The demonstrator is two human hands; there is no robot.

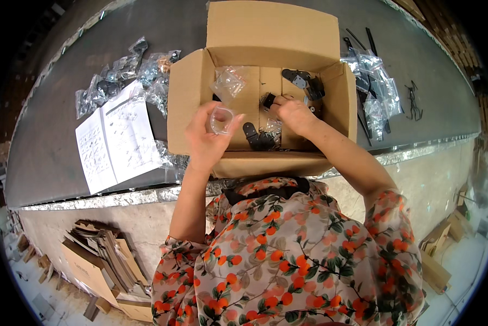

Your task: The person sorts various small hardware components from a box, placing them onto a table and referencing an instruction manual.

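Booklet (116, 138) lies left of box (260, 103); bags (377, 89) right

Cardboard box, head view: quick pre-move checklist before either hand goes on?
1. Cardboard box flaps open: ok.
2. Left hand grips small clear bag: ok.
3. Right hand inside box at black part; firm grip: cannot tell.
4. Black brackets in box reachable: ok.
5. Instruction sheet open, left of box: ok.
6. Count of the bagged parts on table: cannot tell.
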